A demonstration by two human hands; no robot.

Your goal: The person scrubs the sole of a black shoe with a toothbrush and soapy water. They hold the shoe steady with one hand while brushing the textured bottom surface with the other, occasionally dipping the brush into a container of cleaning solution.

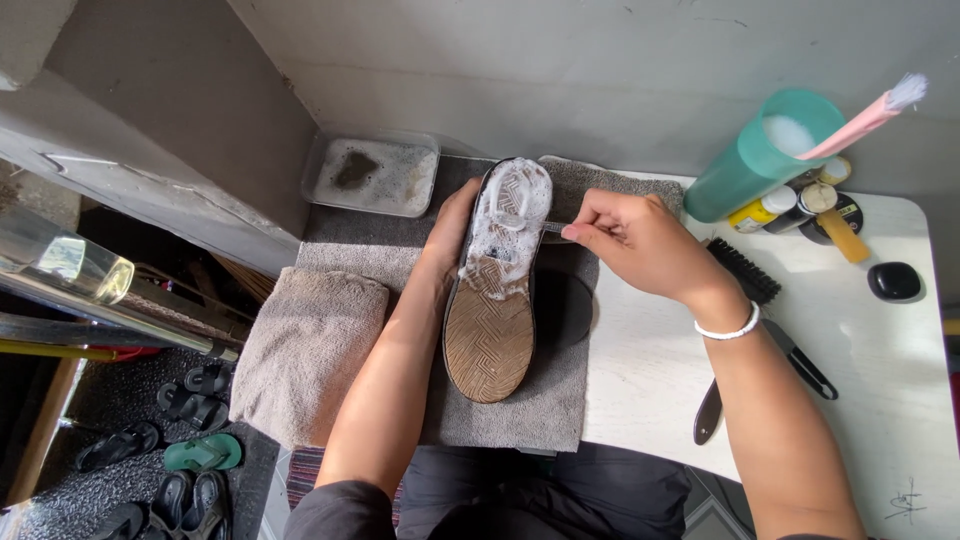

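On the white table (900, 350) lies a grey towel (330, 330), and on it the shoe (497, 290) rests sole up. The left hand (448, 225) grips the shoe's side near the toe, fingers closed around its edge. The right hand (640, 240) pinches a small brush (552, 227), mostly hidden, against the sole. Foam (510, 215) covers the front half; the heel half appears dry and not scrubbed.
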